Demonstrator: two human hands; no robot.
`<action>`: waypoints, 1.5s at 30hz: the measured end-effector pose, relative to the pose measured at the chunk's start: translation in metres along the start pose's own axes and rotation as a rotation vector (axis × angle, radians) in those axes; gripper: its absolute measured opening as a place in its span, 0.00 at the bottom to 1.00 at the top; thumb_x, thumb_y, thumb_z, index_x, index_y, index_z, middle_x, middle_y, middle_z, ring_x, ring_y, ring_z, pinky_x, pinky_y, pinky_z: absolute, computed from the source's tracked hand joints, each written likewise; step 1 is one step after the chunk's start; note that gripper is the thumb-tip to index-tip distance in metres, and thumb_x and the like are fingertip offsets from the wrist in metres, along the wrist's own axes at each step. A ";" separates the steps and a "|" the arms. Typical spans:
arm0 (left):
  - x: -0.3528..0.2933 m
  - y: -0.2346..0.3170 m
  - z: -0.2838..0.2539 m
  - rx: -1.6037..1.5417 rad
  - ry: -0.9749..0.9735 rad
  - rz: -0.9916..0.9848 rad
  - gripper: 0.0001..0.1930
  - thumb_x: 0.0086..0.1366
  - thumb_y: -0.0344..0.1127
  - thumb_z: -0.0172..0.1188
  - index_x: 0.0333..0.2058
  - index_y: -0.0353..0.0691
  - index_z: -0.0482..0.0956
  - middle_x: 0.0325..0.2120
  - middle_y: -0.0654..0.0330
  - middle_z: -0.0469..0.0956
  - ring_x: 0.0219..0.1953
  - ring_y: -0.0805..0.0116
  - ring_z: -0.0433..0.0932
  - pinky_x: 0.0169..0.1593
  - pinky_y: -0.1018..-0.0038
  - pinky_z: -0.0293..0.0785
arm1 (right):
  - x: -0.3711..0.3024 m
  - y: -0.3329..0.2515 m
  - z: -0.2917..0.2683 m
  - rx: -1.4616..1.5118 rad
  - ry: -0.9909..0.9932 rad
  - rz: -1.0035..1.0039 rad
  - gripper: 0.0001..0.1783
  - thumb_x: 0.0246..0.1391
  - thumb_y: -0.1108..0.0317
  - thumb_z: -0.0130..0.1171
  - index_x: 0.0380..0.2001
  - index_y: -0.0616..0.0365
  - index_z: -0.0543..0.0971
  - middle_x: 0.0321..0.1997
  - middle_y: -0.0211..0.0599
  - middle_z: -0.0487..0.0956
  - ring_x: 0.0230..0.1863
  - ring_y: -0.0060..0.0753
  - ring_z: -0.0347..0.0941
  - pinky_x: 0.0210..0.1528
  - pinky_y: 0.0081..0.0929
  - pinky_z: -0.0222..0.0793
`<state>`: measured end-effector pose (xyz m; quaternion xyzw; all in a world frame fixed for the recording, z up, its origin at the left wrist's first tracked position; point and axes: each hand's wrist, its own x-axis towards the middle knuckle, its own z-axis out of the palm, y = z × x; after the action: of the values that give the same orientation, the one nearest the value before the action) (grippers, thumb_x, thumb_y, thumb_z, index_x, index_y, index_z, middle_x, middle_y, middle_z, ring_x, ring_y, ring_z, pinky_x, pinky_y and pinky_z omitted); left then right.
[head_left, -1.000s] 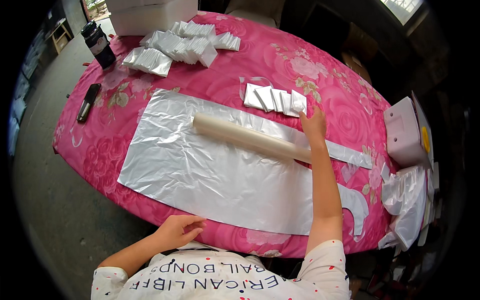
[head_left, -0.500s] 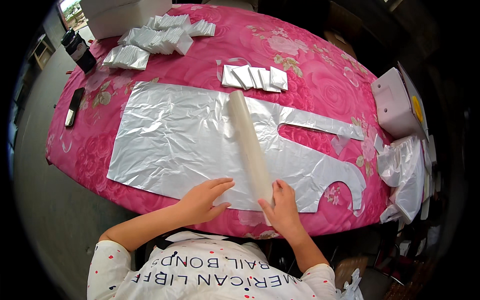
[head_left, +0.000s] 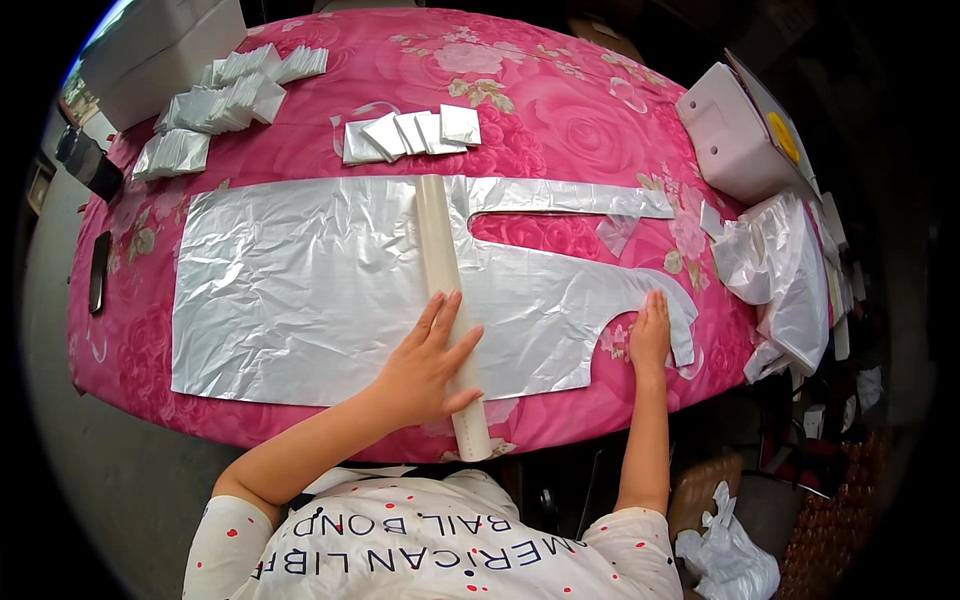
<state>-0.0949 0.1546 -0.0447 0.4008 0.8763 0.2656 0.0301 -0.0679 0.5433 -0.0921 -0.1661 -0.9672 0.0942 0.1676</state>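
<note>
A silvery plastic apron (head_left: 300, 290) lies spread on the table, creased, with a long straight strap and a curved end at the right. Across it rests a pale, smooth tube (head_left: 440, 245), its near end reaching past the apron's lower edge. My left hand (head_left: 430, 360) lies over the tube's near half, fingers stretched and spread. Out to the right, my right hand (head_left: 650, 335) lies flat on the apron's curved end, fingers straight and side by side. A scrap of clear film (head_left: 617, 234) sits by the straight strap.
Behind the apron lie several folded silvery packets (head_left: 410, 135), with bigger stacks (head_left: 225, 100) at the far left beside a white box (head_left: 165, 60). A dark bottle (head_left: 88, 165) and a phone (head_left: 99, 272) are near the left edge. White plastic bags (head_left: 775, 270) and a white case (head_left: 745, 135) border the right.
My right hand has left the tube and moved right to the apron's curved end. My left hand has come onto the tube, which now lies more upright in view. The view has shifted.
</note>
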 end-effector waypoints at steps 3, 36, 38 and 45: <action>-0.001 0.002 0.000 -0.011 -0.018 0.021 0.35 0.50 0.51 0.60 0.55 0.41 0.65 0.63 0.38 0.43 0.65 0.39 0.40 0.64 0.57 0.48 | 0.001 0.042 -0.009 -0.166 0.062 0.189 0.19 0.55 0.73 0.44 0.49 0.70 0.70 0.56 0.54 0.68 0.59 0.47 0.62 0.62 0.34 0.55; 0.002 0.001 0.005 0.001 -0.024 0.068 0.34 0.49 0.52 0.59 0.54 0.40 0.68 0.63 0.40 0.44 0.66 0.43 0.39 0.64 0.58 0.47 | -0.010 0.049 -0.025 -0.202 0.295 0.086 0.06 0.43 0.71 0.60 0.26 0.60 0.77 0.34 0.36 0.79 0.41 0.42 0.74 0.45 0.36 0.66; 0.001 -0.001 0.005 0.001 -0.022 0.067 0.34 0.49 0.52 0.59 0.54 0.40 0.68 0.63 0.41 0.44 0.66 0.43 0.39 0.64 0.58 0.47 | -0.010 0.027 -0.036 -0.166 0.324 0.045 0.06 0.41 0.72 0.62 0.23 0.60 0.74 0.28 0.34 0.78 0.34 0.40 0.73 0.39 0.36 0.66; 0.008 0.007 -0.003 -0.347 0.084 -0.013 0.31 0.55 0.43 0.59 0.56 0.38 0.63 0.59 0.42 0.55 0.61 0.51 0.54 0.61 0.61 0.56 | -0.028 -0.105 -0.064 0.633 0.138 0.065 0.07 0.41 0.77 0.61 0.23 0.58 0.72 0.20 0.33 0.73 0.17 0.24 0.67 0.21 0.18 0.62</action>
<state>-0.0962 0.1635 -0.0375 0.3725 0.8203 0.4293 0.0637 -0.0506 0.4444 -0.0161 -0.1425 -0.8704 0.3841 0.2729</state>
